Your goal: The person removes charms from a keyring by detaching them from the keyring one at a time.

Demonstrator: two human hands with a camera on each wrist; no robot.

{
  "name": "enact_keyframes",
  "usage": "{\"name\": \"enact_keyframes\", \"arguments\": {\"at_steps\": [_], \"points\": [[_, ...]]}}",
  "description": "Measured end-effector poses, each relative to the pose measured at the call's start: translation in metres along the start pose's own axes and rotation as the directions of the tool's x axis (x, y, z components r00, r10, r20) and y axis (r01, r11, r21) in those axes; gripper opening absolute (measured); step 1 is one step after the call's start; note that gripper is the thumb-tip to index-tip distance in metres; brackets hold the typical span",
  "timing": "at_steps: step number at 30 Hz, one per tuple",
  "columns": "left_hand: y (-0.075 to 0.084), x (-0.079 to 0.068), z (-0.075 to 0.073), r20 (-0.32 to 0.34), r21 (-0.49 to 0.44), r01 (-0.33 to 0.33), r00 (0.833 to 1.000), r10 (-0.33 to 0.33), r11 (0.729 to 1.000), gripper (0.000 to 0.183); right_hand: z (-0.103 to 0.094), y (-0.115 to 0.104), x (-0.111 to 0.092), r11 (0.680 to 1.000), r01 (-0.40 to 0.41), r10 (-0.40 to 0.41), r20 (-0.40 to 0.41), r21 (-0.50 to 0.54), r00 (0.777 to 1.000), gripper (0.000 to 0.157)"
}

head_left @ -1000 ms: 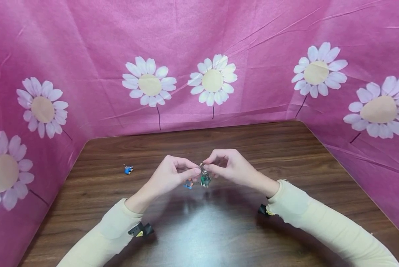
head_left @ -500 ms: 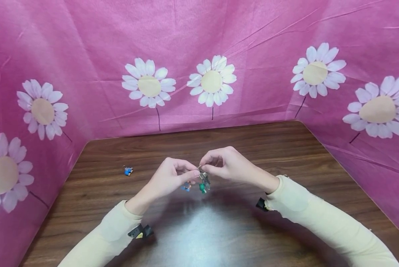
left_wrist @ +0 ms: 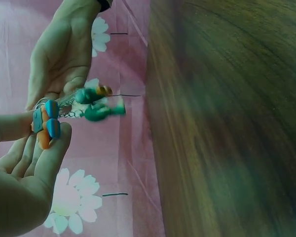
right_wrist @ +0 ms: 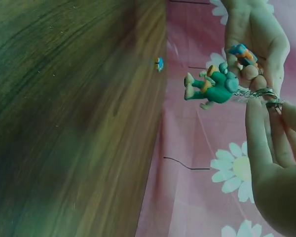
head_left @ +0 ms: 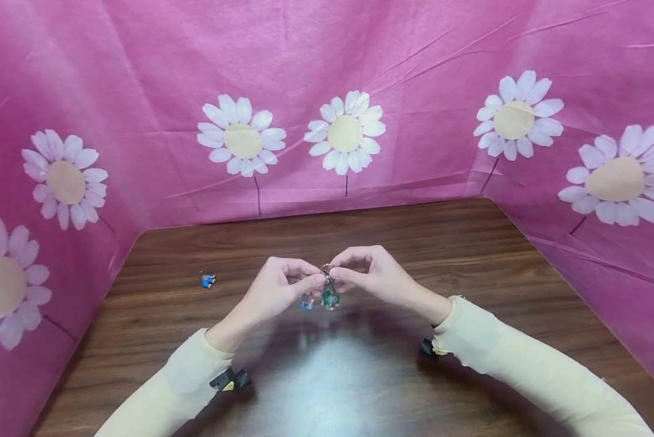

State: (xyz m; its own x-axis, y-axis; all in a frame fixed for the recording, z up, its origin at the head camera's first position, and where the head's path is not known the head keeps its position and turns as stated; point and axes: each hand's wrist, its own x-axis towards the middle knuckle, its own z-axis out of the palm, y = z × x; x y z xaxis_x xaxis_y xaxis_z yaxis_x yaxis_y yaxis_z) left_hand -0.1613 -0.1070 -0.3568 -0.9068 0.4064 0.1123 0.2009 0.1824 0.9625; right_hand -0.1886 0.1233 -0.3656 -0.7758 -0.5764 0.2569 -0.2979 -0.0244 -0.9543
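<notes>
Both hands meet over the middle of the table in the head view. My left hand (head_left: 283, 288) pinches a metal key ring between thumb and fingertips; a blue-and-orange figure charm (left_wrist: 47, 121) sits against those fingers. Facing it, my right hand (head_left: 378, 273) pinches the joined key rings (right_wrist: 269, 96). Green figure charms (right_wrist: 212, 89) hang on short chains below the rings; two show, blurred, in the left wrist view. Fingertips partly hide where the rings meet. A blue figure charm (head_left: 209, 281) with a ring lies on the table, left of my left hand.
The brown wood-grain table (head_left: 195, 364) spreads below the hands. A pink cloth (head_left: 305, 48) printed with white daisies stands around its back and sides. Dark wrist straps (head_left: 231, 379) show under the pale sleeves (head_left: 496, 352).
My right hand has risen slightly, then come back down and a little left, closer to the left hand. The green charms have swung and turned. The blue charm on the table stays put.
</notes>
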Motion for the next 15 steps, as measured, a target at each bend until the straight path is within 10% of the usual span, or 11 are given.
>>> {"name": "enact_keyframes", "arguments": {"at_steps": [15], "points": [[-0.004, 0.0001, 0.0005, 0.041, -0.007, 0.017, 0.999, -0.017, 1.0, 0.017, -0.0018, 0.0016, 0.0013, 0.97, 0.14, -0.146, -0.016, -0.201, 0.989, 0.015]]}}
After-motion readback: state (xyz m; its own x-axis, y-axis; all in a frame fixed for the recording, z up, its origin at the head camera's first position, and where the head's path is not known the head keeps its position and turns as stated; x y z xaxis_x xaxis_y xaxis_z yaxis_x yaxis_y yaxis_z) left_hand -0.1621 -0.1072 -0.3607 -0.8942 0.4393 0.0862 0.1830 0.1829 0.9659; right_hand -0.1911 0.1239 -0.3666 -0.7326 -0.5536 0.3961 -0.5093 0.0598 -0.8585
